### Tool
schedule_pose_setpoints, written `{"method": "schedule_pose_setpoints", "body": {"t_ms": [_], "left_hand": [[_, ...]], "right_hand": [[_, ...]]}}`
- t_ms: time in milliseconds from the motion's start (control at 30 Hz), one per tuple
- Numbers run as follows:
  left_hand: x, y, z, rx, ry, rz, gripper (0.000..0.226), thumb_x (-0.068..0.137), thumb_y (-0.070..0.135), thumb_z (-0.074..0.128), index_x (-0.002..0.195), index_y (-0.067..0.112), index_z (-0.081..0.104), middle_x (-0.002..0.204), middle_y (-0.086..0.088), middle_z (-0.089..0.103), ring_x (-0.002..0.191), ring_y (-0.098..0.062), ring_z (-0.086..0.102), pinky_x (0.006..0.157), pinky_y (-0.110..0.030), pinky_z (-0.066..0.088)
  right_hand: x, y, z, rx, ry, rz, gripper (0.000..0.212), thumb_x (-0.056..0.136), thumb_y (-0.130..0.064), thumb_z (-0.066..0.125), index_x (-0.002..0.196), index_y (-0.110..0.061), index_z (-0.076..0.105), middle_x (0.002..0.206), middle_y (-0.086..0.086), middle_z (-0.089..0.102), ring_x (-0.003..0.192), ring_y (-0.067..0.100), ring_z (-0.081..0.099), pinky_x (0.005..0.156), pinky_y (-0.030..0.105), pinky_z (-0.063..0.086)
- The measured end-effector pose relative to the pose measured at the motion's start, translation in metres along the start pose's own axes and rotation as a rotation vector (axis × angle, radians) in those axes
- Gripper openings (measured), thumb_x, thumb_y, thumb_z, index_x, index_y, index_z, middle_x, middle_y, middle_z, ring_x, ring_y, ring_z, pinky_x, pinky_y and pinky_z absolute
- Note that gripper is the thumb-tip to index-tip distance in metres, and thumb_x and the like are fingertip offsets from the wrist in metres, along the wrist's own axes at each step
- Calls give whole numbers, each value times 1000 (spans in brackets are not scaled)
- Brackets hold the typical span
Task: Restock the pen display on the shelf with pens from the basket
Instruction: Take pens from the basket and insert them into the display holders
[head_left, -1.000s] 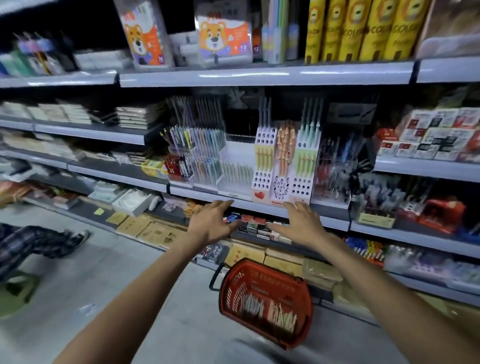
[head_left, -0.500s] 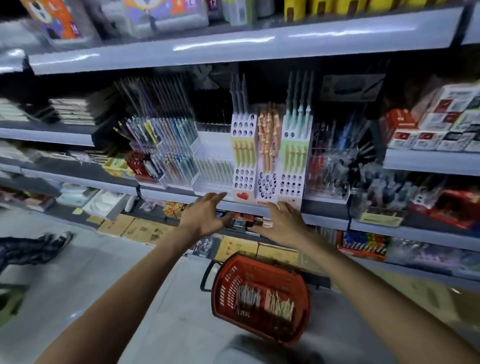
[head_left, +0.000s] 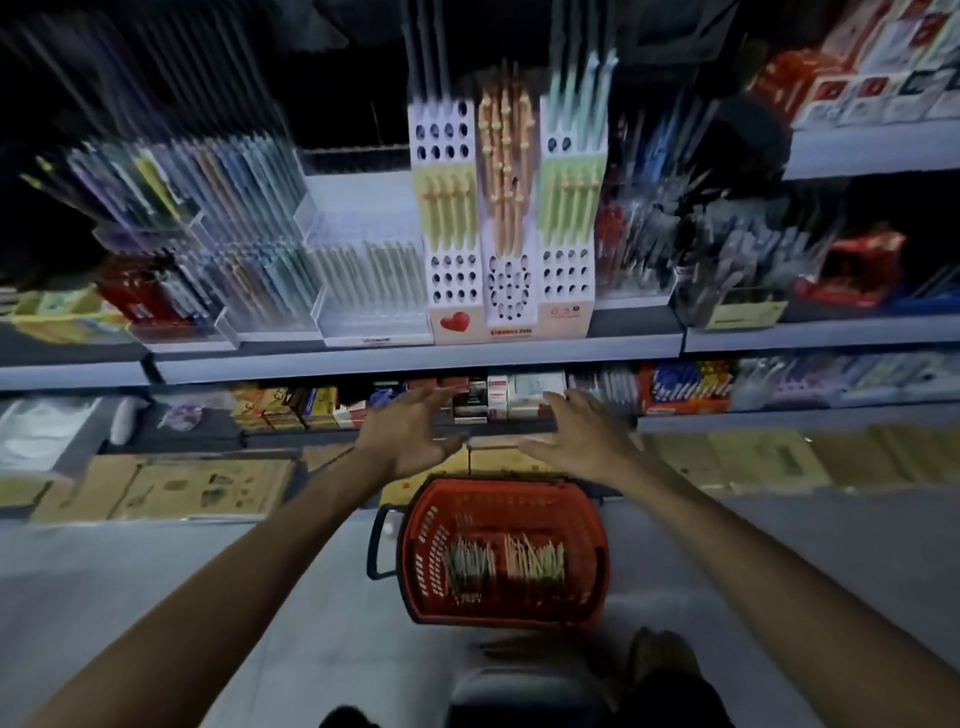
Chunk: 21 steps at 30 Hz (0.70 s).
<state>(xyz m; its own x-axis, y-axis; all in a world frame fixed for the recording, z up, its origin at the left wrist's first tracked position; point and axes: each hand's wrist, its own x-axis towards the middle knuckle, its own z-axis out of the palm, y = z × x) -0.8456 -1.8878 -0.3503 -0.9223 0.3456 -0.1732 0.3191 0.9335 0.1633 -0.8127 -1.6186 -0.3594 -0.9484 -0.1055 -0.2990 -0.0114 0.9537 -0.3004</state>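
Fingers: our fingers (head_left: 436, 397) are straight and spread wide on both hands; they hold nothing.
Left hand: our left hand (head_left: 410, 436) is stretched forward with the palm turned inward, in front of the lower shelf (head_left: 779, 415), touching nothing we can see.
Right hand: our right hand (head_left: 582, 441) is stretched forward in the same way, palm facing the left hand, with a gap between the two.
Pen display: the pen display (head_left: 506, 218) is a white card stand of three upright columns. It stands on the shelf (head_left: 415, 358) above our hands. The left column has yellow-green pens in its middle band, with open holes above and below. The middle column has orange pens, with open holes at the bottom. The right column has green pens, with open holes lower down. There is a red heart on the left base.
Pens: the pens (head_left: 504, 564) lie in two loose bunches side by side on the bottom of the basket. They are too blurred to tell their colours.
Basket: the red plastic basket (head_left: 415, 545) sits on the floor (head_left: 311, 623), below our hands in this view. Its black handle (head_left: 376, 545) is folded out to the left.
Clear trays: the clear trays (head_left: 363, 280) hold pale pens and stand just beside the display on its left.
Dark pens: the dark pens (head_left: 644, 249) stand in clear holders just right of the display and are blurred.
Small boxes: the small boxes (head_left: 498, 397) are in a row on the lower shelf, behind our fingertips.
Cardboard boxes: the flat cardboard boxes (head_left: 208, 488) lie at floor level, left of the basket.
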Motion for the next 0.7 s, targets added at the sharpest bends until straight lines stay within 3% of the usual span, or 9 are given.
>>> {"method": "schedule_pose_setpoints", "body": {"t_ms": [167, 400, 500, 700], "left_hand": [[6, -20, 81, 2, -36, -14, 85, 86, 82, 34, 160, 41, 27, 163, 0, 40, 144, -30, 45, 107, -51, 47], [20, -31, 190, 24, 60, -13, 81, 91, 78, 42, 160, 37, 31, 162, 2, 40, 142, -30, 46, 109, -49, 45], [19, -35, 223, 29, 100, -19, 86, 86, 81, 35, 160, 36, 31, 161, 1, 39, 143, -27, 43, 110, -48, 43], [-4, -27, 261, -34, 112, -86, 82, 90, 79, 44, 160, 38, 29, 166, 1, 33, 150, -26, 34, 114, -52, 40]], "right_hand": [[13, 18, 68, -27, -9, -13, 100, 88, -79, 52, 163, -21, 21, 169, 10, 21, 156, 32, 20, 123, 49, 25], [49, 50, 173, -83, 37, -36, 102, 88, -81, 52, 164, -22, 19, 169, 13, 19, 157, 33, 15, 127, 50, 21], [60, 58, 205, -120, 86, -56, 103, 86, -83, 50, 163, -21, 21, 168, 14, 21, 157, 35, 14, 127, 52, 18], [36, 66, 243, -113, 117, -51, 102, 88, -80, 52, 164, -20, 20, 169, 16, 19, 158, 36, 12, 127, 51, 16]]}}
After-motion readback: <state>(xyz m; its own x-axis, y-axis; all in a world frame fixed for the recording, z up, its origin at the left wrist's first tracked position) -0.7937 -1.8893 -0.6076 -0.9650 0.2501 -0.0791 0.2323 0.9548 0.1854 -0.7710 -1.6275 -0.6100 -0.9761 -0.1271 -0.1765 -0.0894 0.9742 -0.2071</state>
